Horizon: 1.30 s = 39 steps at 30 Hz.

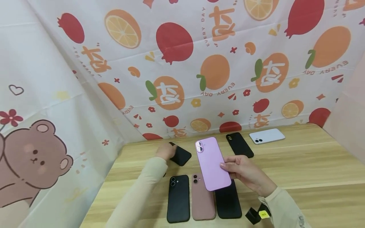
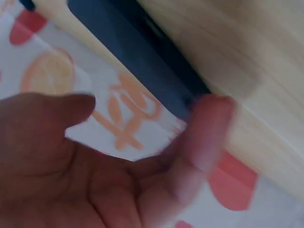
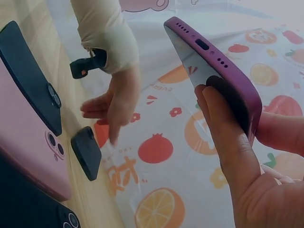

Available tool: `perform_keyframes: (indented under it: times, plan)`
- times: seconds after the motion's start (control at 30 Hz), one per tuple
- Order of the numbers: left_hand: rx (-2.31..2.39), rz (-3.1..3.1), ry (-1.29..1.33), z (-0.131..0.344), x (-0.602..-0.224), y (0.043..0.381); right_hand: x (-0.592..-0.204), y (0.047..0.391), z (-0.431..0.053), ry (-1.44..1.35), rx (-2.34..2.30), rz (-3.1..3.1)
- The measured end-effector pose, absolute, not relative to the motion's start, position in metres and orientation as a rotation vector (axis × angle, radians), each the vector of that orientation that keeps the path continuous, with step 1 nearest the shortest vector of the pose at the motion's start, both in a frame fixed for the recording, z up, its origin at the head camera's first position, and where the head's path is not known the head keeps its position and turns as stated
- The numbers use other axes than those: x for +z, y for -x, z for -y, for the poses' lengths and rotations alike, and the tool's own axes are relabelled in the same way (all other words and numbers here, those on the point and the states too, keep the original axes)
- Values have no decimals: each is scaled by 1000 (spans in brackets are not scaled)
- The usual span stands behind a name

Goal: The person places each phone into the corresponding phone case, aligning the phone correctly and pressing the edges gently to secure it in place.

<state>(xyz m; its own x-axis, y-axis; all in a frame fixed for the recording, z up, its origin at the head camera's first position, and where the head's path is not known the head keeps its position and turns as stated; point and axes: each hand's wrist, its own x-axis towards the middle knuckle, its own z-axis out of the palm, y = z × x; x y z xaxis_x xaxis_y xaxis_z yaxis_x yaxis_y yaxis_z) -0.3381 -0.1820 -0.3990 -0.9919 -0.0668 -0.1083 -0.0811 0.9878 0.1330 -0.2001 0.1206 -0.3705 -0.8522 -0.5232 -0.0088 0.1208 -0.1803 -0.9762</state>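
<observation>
My right hand [image 1: 245, 172] holds a lilac phone [image 1: 213, 166] by its long side, thumb on the back and fingers underneath. The phone is raised over the front row, its back and two lenses turned up. In the right wrist view its bottom edge [image 3: 237, 66] with the port shows. At the back left, my left hand [image 1: 166, 151] is beside a dark phone [image 1: 182, 156] lying on the table. The left wrist view shows the thumb apart from this phone [image 2: 128, 52] and the fingertips close to its end; whether they touch it is unclear.
A black phone [image 1: 178, 199], a dusty pink phone [image 1: 203, 202] and another black one [image 1: 229, 202] lie in a row in front. Farther back are a black phone [image 1: 240, 145] and a white phone [image 1: 267, 136]. A fruit-print cloth [image 1: 185, 72] hangs behind the table.
</observation>
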Motion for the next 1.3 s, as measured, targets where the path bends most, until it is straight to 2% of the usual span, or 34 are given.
perform_keyframes:
  times: [0.2, 0.47, 0.7, 0.9, 1.1, 1.2, 1.3]
  plan:
    - [374, -2945, 390, 144, -402, 332, -371, 200, -119, 488, -2068, -1684]
    - [365, -2879, 589, 137, -415, 343, -371, 197, -107, 518, -2059, -1648]
    - [182, -2845, 466, 139, -418, 351, -369, 194, -108, 499, -2063, -1670]
    - [265, -2898, 500, 141, -423, 347, -369, 192, -111, 459, -2059, -1694]
    - [369, -3031, 372, 146, -416, 338, -369, 192, -114, 474, -2070, -1694]
    - [562, -3122, 257, 151, -414, 336, -369, 192, -116, 491, -2075, -1686]
    - [982, -3054, 188, 156, -409, 331, -368, 192, -118, 484, -2077, -1693]
